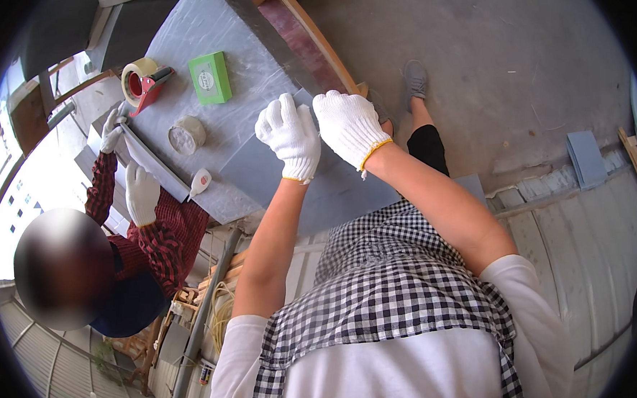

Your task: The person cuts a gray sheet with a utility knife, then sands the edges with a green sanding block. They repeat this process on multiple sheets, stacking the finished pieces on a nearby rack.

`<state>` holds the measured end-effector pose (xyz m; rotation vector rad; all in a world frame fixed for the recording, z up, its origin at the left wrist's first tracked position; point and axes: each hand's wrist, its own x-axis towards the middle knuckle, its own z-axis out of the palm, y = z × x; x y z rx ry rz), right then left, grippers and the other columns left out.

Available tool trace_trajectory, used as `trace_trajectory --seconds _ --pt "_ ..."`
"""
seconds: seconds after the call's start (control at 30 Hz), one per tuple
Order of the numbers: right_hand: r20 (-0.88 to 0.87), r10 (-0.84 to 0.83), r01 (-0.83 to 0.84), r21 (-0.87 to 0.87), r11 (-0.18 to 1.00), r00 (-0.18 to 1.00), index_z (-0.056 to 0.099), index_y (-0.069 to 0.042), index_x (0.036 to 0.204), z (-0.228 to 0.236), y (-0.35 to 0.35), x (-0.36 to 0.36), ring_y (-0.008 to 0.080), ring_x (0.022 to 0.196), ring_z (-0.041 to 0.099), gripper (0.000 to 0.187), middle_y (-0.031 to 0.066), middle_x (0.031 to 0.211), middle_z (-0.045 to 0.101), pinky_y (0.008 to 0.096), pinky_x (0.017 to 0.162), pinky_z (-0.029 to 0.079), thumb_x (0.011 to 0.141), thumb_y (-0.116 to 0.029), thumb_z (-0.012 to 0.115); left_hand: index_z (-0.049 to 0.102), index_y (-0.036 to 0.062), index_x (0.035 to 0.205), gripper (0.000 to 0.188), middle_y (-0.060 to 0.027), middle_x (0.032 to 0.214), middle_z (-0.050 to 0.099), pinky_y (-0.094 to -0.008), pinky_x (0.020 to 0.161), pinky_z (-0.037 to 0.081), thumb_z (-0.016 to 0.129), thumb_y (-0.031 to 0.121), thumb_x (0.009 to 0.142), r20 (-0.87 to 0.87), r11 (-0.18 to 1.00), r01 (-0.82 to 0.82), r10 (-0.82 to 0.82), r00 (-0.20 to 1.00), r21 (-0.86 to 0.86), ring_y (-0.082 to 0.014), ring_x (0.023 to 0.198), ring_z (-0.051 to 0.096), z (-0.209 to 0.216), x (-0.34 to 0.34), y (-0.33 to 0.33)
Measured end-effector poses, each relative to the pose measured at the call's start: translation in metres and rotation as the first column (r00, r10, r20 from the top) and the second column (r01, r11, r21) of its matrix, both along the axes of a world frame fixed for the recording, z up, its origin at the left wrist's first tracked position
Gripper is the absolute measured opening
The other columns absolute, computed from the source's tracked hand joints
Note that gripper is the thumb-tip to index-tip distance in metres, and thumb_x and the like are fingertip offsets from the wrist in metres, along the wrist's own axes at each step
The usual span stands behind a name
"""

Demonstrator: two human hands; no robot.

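Both my hands wear white knit gloves. My left hand (290, 135) and my right hand (349, 125) sit side by side on the upper edge of a darker grey sheet (259, 170), fingers curled over that edge. The sheet lies on a larger pale grey panel (245, 44) on the work surface. My bare forearms come up from the lower edge, over a checked apron.
Another person in a red plaid sleeve holds a long grey strip (151, 161) with two gloved hands (142, 194). On the panel lie a red tape dispenser (143, 82), a green box (210, 77), a tape roll (185, 134) and a small white tool (200, 182). Concrete floor lies to the right.
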<state>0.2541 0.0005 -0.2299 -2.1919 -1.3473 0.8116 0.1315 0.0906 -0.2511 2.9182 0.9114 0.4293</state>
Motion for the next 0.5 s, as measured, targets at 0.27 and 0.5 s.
trace_trajectory --seconds 0.27,0.5 --pt "-0.006 -0.097 0.097 0.059 0.993 0.995 0.068 -0.007 0.088 -0.014 0.011 0.009 0.0287 0.074 0.073 0.014 0.0120 0.084 0.071 0.0413 0.062 0.058 0.089 -0.020 0.062 0.061 0.0047 0.121 0.043 -0.0118 0.106 0.060 -0.0465 0.090 0.038 0.072 0.011 0.080 0.019 0.999 -0.006 0.006 1.000 -0.032 -0.0328 0.101 0.056 0.003 0.002 -0.003" --pt "-0.151 -0.316 0.323 0.023 0.946 0.937 0.068 -0.013 0.092 -0.023 -0.015 0.011 0.0341 0.077 0.070 0.018 0.0118 0.082 0.070 0.0479 0.066 0.055 0.097 -0.027 0.058 0.063 0.0029 0.122 0.039 -0.0133 0.109 0.063 -0.0474 0.098 0.037 0.070 0.008 0.084 0.033 0.994 -0.044 0.048 0.998 -0.101 -0.0329 0.106 0.057 0.006 0.002 -0.004"
